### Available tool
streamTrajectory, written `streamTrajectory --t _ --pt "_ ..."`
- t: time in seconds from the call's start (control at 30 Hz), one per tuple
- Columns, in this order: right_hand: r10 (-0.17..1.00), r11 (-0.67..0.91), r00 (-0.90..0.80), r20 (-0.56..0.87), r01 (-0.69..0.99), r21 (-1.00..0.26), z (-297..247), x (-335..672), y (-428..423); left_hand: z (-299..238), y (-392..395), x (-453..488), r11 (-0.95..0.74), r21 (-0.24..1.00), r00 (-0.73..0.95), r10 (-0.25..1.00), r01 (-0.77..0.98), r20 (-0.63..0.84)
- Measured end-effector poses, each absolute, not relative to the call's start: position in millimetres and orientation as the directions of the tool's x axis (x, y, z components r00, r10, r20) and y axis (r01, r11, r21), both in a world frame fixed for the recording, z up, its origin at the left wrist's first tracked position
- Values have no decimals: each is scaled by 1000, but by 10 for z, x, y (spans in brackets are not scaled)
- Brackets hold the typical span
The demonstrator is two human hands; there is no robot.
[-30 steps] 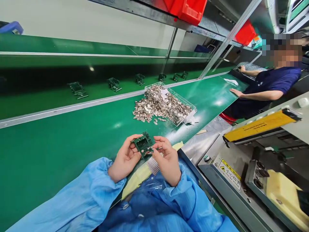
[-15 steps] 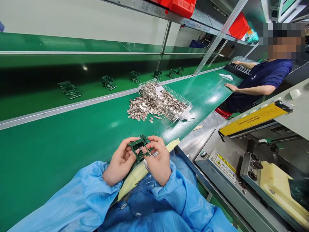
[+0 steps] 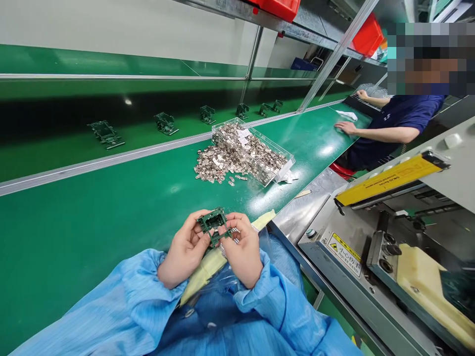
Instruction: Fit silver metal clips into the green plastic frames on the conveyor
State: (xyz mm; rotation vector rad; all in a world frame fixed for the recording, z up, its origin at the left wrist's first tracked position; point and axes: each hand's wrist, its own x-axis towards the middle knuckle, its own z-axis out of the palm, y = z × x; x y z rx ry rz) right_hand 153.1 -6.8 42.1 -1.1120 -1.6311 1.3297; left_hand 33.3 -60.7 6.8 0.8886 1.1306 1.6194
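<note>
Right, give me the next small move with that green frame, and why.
Probably press the silvery metal strip gently against the dark green frame. The left hand steadies the frame, and the right hand holds the strip right at its edge, so a small seating press looks likeliest.

Clear tray (image 3: 275, 159) heaped with metal pieces (image 3: 237, 153), row of green frames (image 3: 166, 123), co-worker (image 3: 386, 133) in navy, red bins (image 3: 367, 35)

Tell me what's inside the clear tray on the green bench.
The clear tray is heaped with small silvery metal pieces, with a white paper slip on top. The heap hides the tray's floor, so anything beneath it cannot be seen.
</note>
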Motion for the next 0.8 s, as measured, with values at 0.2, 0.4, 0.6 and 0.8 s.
streamTrajectory --t 0.2,0.4,0.6,0.8 --pt "937 152 -344 60 249 -956 479 1581 -74 60 -620 324 -144 950 -232 969 -278 79" --pt "933 169 -353 69 260 -951 493 1620 -56 70 -631 320 -145 949 -197 976 -281 91" --pt "934 177 -349 80 256 -950 486 1632 -67 39 -635 329 -140 950 -198 976 -281 85" --pt "929 77 -369 22 133 -988 421 1624 -113 59 -648 370 -136 964 -302 951 -228 63"
